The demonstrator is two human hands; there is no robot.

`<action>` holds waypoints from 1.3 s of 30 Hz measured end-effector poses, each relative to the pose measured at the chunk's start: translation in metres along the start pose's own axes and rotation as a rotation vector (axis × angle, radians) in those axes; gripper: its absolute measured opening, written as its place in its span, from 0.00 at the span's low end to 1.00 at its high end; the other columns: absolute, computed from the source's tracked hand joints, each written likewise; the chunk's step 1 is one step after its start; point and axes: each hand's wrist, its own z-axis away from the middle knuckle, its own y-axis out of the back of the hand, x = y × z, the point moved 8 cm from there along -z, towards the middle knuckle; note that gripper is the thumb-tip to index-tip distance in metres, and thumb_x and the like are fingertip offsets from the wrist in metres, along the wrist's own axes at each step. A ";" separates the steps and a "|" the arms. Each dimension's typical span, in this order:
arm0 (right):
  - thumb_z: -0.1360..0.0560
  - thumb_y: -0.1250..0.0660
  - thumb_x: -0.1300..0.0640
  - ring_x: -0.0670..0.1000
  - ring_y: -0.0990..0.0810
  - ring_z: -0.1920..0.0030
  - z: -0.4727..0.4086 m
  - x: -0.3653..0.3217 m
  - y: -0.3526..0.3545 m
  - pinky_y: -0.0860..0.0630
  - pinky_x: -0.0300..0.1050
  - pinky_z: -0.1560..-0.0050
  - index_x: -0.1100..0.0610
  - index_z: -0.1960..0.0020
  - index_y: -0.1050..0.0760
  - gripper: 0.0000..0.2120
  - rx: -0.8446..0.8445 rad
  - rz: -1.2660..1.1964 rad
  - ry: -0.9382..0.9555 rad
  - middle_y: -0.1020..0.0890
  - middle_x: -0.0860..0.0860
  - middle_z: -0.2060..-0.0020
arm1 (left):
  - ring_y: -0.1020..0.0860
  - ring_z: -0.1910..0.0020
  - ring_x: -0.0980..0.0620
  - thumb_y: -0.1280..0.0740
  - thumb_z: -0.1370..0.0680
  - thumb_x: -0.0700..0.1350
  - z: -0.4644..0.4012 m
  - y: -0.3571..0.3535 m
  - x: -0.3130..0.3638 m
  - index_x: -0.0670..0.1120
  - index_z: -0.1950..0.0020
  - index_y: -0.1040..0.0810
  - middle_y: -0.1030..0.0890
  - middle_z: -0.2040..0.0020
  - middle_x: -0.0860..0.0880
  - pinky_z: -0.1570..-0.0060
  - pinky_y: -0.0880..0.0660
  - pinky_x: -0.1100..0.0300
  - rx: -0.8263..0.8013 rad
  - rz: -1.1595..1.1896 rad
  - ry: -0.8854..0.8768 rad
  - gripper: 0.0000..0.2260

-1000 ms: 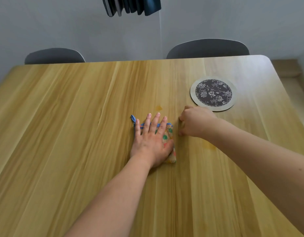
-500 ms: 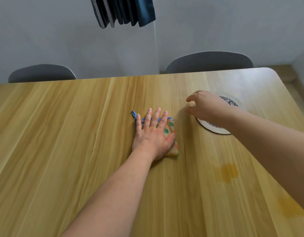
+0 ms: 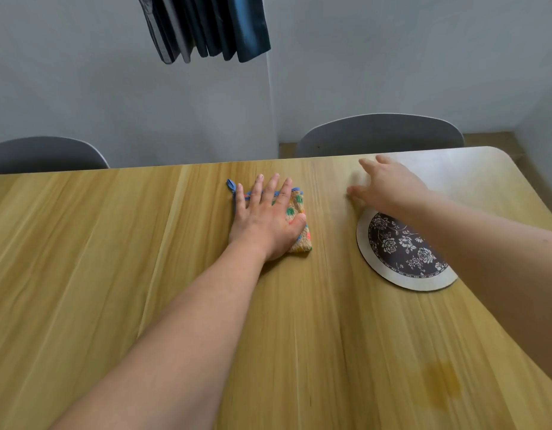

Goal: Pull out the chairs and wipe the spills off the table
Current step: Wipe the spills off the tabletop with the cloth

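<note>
Left hand (image 3: pixel 267 218): palm down, flat, fingers (image 3: pixel 258 187) straight and slightly spread, pointing away from the body; thumb (image 3: pixel 296 223) out to the right side. L forearm bare, runs from lower-left of view diagonally up to the wrist, approx. fully extended. Right hand (image 3: pixel 383 184): palm down, fingers extended and loosely spread, reaching fwd and left; motion-blurred, so contact with bench can't be confirmed. R forearm bare, enters from right edge, angled up-left. Both wrists roughly straight. Hands apart, R slightly farther fwd than L.
</note>
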 end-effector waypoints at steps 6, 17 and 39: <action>0.28 0.33 0.36 0.59 0.31 0.32 -0.023 0.000 -0.001 0.31 0.54 0.35 0.54 0.26 0.37 0.37 -0.189 0.119 -0.033 0.31 0.55 0.32 | 0.63 0.21 0.49 0.54 0.20 0.64 -0.040 0.006 -0.009 0.54 0.19 0.59 0.59 0.18 0.52 0.26 0.66 0.39 0.018 0.000 0.003 0.32; 0.21 0.39 0.46 0.56 0.38 0.26 -0.028 0.019 -0.003 0.36 0.49 0.31 0.42 0.22 0.49 0.31 -0.365 0.246 0.074 0.52 0.47 0.21 | 0.58 0.20 0.48 0.54 0.19 0.62 -0.073 0.013 -0.009 0.54 0.19 0.58 0.54 0.18 0.51 0.25 0.66 0.41 0.028 0.000 0.011 0.31; 0.21 0.36 0.49 0.56 0.43 0.24 -0.028 0.017 -0.004 0.40 0.50 0.27 0.42 0.22 0.50 0.33 -0.378 0.218 0.074 0.56 0.49 0.21 | 0.51 0.22 0.44 0.55 0.20 0.61 -0.103 0.015 0.082 0.48 0.18 0.55 0.47 0.19 0.48 0.23 0.60 0.44 0.082 -0.029 -0.178 0.33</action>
